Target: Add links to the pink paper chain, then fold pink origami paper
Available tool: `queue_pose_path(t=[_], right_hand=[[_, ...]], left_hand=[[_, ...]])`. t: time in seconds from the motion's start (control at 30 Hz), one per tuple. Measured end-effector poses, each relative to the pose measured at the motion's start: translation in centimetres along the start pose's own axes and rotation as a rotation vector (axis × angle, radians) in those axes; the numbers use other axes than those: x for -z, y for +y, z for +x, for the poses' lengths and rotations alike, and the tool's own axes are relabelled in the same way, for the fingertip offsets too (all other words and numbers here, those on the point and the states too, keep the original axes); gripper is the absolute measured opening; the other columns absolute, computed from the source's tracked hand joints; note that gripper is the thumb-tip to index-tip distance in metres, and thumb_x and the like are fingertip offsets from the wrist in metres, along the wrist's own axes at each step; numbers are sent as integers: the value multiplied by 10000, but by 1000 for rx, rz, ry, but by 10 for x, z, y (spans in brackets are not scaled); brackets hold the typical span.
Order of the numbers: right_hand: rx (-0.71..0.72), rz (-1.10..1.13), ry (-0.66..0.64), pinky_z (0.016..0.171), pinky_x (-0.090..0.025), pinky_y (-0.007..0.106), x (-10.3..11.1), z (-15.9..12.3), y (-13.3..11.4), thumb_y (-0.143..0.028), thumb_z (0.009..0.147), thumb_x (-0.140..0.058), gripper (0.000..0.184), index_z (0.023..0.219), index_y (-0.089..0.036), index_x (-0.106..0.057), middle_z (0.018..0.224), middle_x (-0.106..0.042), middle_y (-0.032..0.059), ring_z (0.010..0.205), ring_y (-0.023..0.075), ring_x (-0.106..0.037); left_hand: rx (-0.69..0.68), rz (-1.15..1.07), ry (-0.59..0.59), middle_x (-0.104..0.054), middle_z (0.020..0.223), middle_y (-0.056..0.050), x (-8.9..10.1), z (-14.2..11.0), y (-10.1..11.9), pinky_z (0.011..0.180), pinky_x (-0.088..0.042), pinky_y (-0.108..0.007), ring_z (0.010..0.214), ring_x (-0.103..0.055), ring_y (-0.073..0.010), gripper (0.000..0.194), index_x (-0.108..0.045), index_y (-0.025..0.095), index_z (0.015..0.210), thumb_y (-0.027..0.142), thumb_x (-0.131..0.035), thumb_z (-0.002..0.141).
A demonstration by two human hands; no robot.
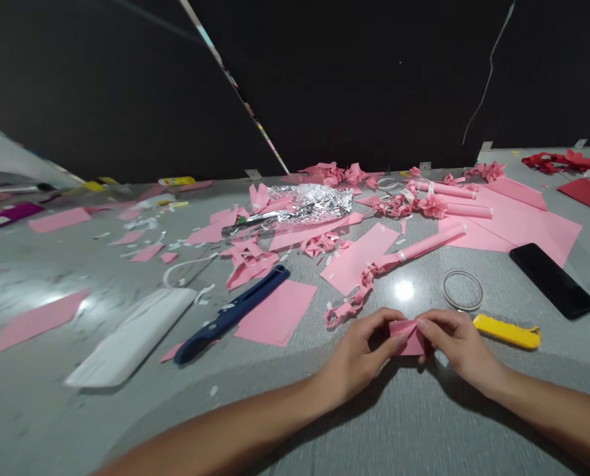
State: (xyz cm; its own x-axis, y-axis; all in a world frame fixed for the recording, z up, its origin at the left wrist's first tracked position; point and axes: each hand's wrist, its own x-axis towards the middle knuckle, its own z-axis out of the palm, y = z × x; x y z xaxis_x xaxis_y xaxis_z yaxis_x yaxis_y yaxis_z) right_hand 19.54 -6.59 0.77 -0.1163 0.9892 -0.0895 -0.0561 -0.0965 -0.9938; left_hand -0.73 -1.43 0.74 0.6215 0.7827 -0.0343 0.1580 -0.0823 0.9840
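Observation:
A small folded piece of pink paper [408,342] is held between both hands, low over the grey surface. My left hand [359,350] pinches its left side between thumb and fingers. On the right edge and top, my right hand [451,340] closes thumb and fingertips; some of those fingers are hidden behind the paper. Just beyond my right hand lie a yellow box cutter [507,332] and a roll of clear tape [462,290]. Up and left of the hands, a pink paper chain [357,297] joins a rolled pink tube [431,243].
A dark blue utility knife [230,316], a white flat packet [133,337] and pink sheets [278,314] lie to the left. A black phone [553,281] is at right. Crumpled clear plastic [312,203] and paper scraps lie before a black wall [364,79].

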Motion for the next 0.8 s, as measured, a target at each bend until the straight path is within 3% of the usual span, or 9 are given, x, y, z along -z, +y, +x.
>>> queue_pose_path(t=[0.33, 0.6, 0.8], right_hand=[[5, -60, 25, 566, -503, 279, 0, -1, 0, -591, 997, -651, 483, 875, -158, -825, 592, -668, 13, 557, 159, -626], [-3, -57, 18, 564, -507, 281, 1, -1, 3, -594, 1000, -643, 476, 896, -165, -820, 630, -684, 21, 566, 165, -630], [-1, -47, 12, 568, -510, 282, 1, 0, 3, -606, 995, -645, 485, 896, -164, -819, 647, -687, 23, 574, 162, -633]], left_hand=[[24, 30, 2, -739, 942, -52, 0, 0, 3, 747, -499, -318, 837, -656, -190, 290, -743, 169, 1092, 432, -683, 986], [87, -157, -29, -729, 886, -45, -1, -1, -4, 703, -511, -295, 761, -667, -170, 369, -706, 163, 1131, 500, -707, 978], [67, -125, -14, -762, 936, -67, -2, 0, 0, 737, -540, -312, 807, -684, -189, 367, -741, 164, 1127, 498, -708, 977]])
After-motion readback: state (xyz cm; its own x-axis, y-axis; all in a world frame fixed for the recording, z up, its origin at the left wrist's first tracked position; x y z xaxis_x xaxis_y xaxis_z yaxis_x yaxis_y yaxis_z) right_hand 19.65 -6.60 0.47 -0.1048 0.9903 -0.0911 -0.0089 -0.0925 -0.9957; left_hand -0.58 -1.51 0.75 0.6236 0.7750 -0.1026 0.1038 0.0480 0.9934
